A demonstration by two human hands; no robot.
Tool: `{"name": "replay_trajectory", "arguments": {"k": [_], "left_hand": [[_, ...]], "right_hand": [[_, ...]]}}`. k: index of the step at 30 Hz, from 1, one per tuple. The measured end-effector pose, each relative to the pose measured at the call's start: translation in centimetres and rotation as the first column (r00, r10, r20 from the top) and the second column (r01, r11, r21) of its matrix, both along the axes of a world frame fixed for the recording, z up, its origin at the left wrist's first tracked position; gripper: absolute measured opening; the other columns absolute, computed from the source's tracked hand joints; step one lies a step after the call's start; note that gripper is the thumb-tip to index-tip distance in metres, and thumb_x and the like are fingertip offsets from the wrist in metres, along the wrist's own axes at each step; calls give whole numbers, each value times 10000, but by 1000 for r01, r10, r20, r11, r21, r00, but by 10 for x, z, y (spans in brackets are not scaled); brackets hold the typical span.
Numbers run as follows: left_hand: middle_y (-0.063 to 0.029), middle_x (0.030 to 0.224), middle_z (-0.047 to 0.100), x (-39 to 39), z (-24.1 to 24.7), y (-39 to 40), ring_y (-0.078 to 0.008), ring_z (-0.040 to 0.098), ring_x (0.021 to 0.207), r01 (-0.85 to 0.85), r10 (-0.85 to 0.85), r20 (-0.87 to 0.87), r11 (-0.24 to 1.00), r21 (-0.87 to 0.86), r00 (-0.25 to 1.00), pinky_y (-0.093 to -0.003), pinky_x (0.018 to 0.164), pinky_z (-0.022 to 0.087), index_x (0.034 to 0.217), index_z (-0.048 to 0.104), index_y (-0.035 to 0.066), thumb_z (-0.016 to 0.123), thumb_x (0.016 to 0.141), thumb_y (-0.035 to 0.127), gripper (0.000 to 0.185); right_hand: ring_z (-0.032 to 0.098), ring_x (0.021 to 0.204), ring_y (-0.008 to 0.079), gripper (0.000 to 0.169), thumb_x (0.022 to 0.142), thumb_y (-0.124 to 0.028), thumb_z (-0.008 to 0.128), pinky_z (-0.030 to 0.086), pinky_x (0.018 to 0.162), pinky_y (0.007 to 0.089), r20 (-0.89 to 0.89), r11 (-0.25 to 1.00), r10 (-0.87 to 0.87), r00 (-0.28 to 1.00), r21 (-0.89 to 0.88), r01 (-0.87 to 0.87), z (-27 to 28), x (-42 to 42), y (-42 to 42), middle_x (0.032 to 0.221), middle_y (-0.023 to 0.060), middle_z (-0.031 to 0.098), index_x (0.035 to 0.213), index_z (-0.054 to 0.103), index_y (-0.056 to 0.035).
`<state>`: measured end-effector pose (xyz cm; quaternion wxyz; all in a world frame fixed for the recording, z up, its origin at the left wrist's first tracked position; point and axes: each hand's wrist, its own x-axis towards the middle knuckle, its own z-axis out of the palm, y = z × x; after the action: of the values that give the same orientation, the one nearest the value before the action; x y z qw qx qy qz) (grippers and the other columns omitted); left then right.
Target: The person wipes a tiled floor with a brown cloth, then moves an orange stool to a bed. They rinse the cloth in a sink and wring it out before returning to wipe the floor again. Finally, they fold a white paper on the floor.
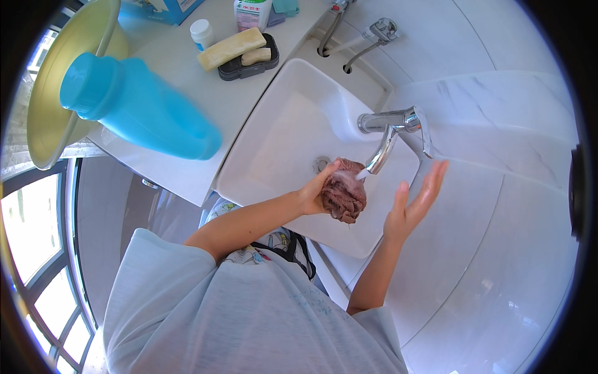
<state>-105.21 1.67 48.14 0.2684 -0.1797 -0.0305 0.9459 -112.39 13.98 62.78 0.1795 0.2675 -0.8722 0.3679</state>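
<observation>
My left hand (pixel 317 194) holds a bunched brown cloth (pixel 345 191) over the white sink basin (pixel 280 121). Water runs from the spout of the chrome faucet (pixel 383 149) onto the cloth. The faucet's lever handle (pixel 425 135) points towards the right side. Just below that lever, my right hand (pixel 416 205) is raised with its fingers apart and holds nothing. Beyond the cloth, the metal drain (pixel 321 164) shows partly in the bottom of the basin.
On the white counter (pixel 159 173) left of the sink stand a large blue bottle (pixel 145 107), a yellow basin (pixel 51 112), a black soap box (pixel 247 68) with soap bars (pixel 231 48), a small white jar (pixel 202 33) and a white labelled bottle (pixel 252 16). A tiled wall (pixel 467 224) borders the right.
</observation>
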Motion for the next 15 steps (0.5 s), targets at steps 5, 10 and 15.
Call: {"name": "replay_trajectory", "arguments": {"k": [5,10,15], "left_hand": [[-101,1299,533,9,1,-8,-266,523,1192,15,-15,0,995,-98,1000,-462,1008,421,1325,475,120,564,822,670,750],[-100,1312,527,21,0,-22,-268,512,1209,0,17,98,985,-170,995,-472,1012,414,1332,473,127,565,829,655,735],[-105,1324,517,23,1,-35,-272,494,1229,-142,141,-27,989,-42,990,-480,1050,369,1344,460,122,600,784,675,799]], "right_hand": [[314,1366,343,506,897,-211,607,286,1095,450,70,970,33,997,237,-48,-4,4,-4,1474,199,316,1335,449,-13],[292,1375,352,554,882,-266,632,282,1101,472,176,999,51,983,-22,-48,-41,31,13,1499,180,264,1335,410,-36],[216,1411,358,1279,606,-566,835,275,1109,488,647,905,302,701,-425,2,-86,67,21,1561,179,96,1509,76,-72]]}}
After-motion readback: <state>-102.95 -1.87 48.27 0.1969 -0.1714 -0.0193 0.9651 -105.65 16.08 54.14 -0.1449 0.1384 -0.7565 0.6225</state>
